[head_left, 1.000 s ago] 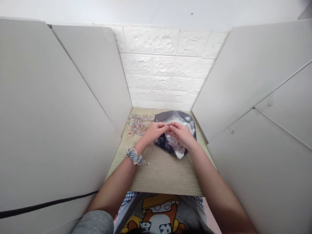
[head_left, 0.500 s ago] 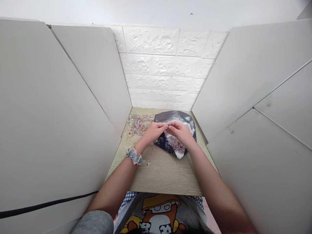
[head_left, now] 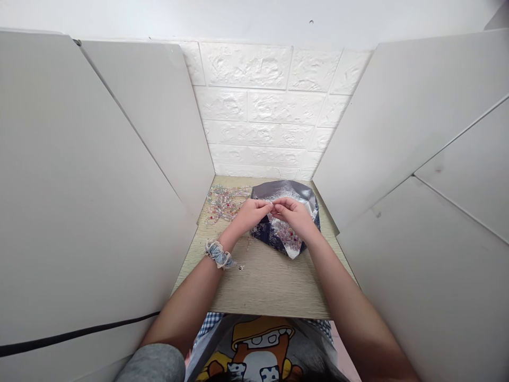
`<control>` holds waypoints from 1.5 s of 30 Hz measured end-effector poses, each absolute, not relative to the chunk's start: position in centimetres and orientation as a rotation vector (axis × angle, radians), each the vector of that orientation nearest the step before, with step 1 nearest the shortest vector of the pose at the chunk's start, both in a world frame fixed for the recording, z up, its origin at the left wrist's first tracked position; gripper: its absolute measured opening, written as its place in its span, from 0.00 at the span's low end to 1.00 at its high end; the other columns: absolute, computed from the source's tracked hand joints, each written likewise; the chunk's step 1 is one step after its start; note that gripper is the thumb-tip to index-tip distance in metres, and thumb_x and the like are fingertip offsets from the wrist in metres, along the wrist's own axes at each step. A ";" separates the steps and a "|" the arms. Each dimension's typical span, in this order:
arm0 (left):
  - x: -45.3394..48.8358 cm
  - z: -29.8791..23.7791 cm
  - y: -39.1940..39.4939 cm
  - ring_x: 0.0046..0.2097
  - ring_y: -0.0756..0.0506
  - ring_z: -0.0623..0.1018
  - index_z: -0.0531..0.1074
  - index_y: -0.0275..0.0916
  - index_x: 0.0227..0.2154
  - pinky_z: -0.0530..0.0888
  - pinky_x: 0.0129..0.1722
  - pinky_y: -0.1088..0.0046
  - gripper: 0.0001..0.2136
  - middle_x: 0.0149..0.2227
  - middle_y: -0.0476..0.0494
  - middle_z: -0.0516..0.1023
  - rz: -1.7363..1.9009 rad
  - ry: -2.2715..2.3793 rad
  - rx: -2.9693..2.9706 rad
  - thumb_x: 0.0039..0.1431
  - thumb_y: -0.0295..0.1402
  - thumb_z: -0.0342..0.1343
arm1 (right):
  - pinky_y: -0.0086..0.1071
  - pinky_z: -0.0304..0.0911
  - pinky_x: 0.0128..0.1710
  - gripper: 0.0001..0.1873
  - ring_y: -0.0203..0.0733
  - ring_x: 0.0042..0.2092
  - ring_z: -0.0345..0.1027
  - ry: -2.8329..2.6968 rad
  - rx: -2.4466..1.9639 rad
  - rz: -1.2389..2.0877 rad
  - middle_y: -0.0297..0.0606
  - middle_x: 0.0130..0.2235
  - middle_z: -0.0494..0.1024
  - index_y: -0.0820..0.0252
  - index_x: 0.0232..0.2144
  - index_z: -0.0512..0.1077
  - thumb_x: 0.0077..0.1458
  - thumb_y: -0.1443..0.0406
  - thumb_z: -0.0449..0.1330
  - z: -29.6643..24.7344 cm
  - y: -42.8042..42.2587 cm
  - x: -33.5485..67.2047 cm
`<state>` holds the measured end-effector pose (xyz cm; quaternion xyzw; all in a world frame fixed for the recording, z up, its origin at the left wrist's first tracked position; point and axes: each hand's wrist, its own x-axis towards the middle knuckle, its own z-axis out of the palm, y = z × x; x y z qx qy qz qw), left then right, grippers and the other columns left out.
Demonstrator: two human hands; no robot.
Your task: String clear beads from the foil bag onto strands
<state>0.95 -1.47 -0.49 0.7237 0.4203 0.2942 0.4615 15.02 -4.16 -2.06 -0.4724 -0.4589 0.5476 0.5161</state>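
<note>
My left hand (head_left: 253,212) and my right hand (head_left: 293,215) meet fingertip to fingertip above a dark blue patterned bag (head_left: 262,232) with a silver lining. Both are closed in a pinch; whatever sits between the fingertips is too small to make out. Loose pink, clear and red beads (head_left: 289,237) lie in the bag's open front, below my right hand. Left of the bag, strands of multicoloured beads (head_left: 226,202) are heaped on the table, partly behind my left hand. A few pale beads (head_left: 249,244) show beside my left wrist.
The narrow wooden table (head_left: 274,292) ends at a white brick-patterned wall (head_left: 266,106). White panels (head_left: 159,106) close in on the left, and more panels (head_left: 377,132) on the right. A blue scrunchie (head_left: 219,254) circles my left wrist. A black cable (head_left: 79,333) runs at lower left.
Hardly anything differs: both hands keep their pinch at the same spot over the bag, with at most a slight shift of the fingers.
</note>
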 end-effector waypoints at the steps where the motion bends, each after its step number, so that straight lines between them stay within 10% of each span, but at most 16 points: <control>1: 1.0 -0.4 -1.5 0.22 0.54 0.58 0.72 0.33 0.22 0.54 0.22 0.78 0.16 0.16 0.52 0.61 0.721 1.038 1.777 0.47 0.41 0.47 | 0.35 0.62 0.43 0.08 0.33 0.34 0.66 -1.107 -1.134 1.315 0.32 0.28 0.72 0.58 0.26 0.69 0.40 0.62 0.59 -2.1 -4.2 15.0; 45: 1.0 -0.4 -1.5 0.30 0.51 0.70 0.74 0.32 0.29 0.64 0.30 0.78 0.15 0.27 0.46 0.75 0.805 0.953 1.722 0.48 0.38 0.48 | 0.27 0.66 0.36 0.08 0.30 0.30 0.68 -0.892 -0.940 1.533 0.32 0.27 0.74 0.59 0.26 0.71 0.39 0.63 0.62 -2.6 -3.9 15.2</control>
